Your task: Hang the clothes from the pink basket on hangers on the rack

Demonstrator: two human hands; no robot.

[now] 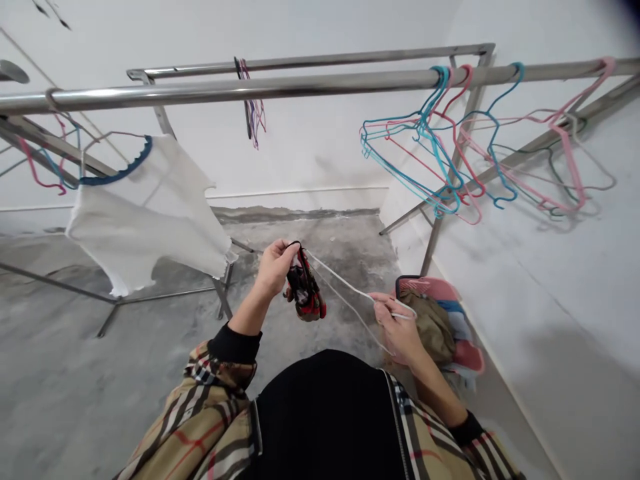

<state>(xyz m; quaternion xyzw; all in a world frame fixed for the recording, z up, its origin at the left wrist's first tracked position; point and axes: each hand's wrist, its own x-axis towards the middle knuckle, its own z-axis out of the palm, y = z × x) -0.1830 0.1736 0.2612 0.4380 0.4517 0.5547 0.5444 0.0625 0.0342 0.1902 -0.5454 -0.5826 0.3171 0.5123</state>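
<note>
Pinched in my left hand [275, 268] is the top edge of a small black, red and brown patterned garment [307, 293], which hangs bunched below my fingers. What sort of garment it is, I cannot make out. A thin white clothes hanger [345, 278] is gripped near its hook by my right hand [397, 327]. One end of that hanger reaches the garment's top edge beside my left fingers; whether it passes inside the opening is unclear. Both hands are in front of my body, over the grey floor.
A metal rail [310, 85] crosses ahead, with blue hangers [440, 140] and pink hangers [570, 147] at right. A white top [145, 220] hangs at left. Behind my right hand, a pink basket [437, 287] of clothes stands against the white wall [565, 280].
</note>
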